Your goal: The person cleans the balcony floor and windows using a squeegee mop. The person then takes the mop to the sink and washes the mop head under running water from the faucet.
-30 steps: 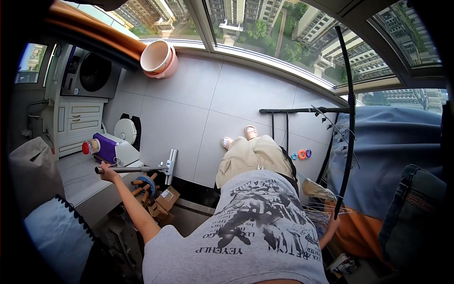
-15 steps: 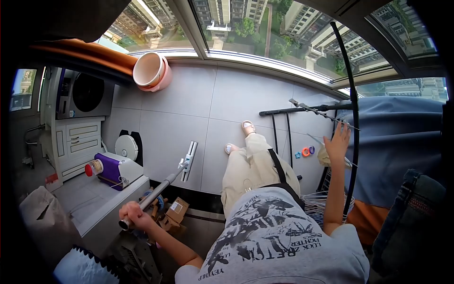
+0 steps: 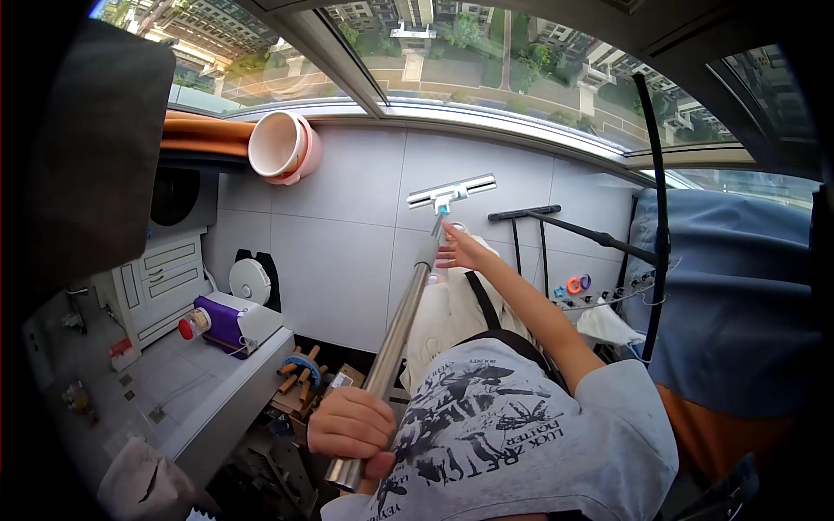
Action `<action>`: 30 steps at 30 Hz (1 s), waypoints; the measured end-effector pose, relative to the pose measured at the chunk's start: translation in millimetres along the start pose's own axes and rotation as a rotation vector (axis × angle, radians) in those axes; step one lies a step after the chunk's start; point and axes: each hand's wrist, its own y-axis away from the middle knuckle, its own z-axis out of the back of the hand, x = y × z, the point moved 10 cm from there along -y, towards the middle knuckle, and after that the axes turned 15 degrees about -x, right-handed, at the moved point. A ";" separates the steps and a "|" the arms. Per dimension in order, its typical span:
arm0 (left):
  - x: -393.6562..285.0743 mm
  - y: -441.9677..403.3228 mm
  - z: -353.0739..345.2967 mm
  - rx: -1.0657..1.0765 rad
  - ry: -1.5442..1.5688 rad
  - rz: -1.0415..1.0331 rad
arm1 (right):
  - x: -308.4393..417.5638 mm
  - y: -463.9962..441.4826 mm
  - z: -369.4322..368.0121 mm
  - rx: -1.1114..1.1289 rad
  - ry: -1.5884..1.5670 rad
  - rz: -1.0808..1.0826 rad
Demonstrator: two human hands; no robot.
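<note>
A mop (image 3: 401,326) with a long silver metal handle runs from near my chest out over the floor. Its wide, slatted flat head (image 3: 473,186) points toward the window. My left hand (image 3: 352,423) is wrapped around the lower end of the handle. Beside the handle's far part, close to the head, is my right hand (image 3: 462,247), its fingers stretched out and apart. Whether the right fingers touch the handle I cannot tell.
Stacked pink buckets (image 3: 285,149) stand by the window. A black-framed rack (image 3: 599,239) with a hanger of clips (image 3: 608,297) is on the right, beside a blue cloth (image 3: 738,269). A round white appliance (image 3: 250,281) and a cabinet (image 3: 165,273) stand left.
The mop has swung from the left to in front of me. My right hand has left the clip hanger at the right and come to the handle. The view has shifted slightly.
</note>
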 end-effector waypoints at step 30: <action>305.5 -13.1 -137.9 0.332 0.027 0.324 | 177.5 -63.2 277.0 -0.423 -0.796 0.217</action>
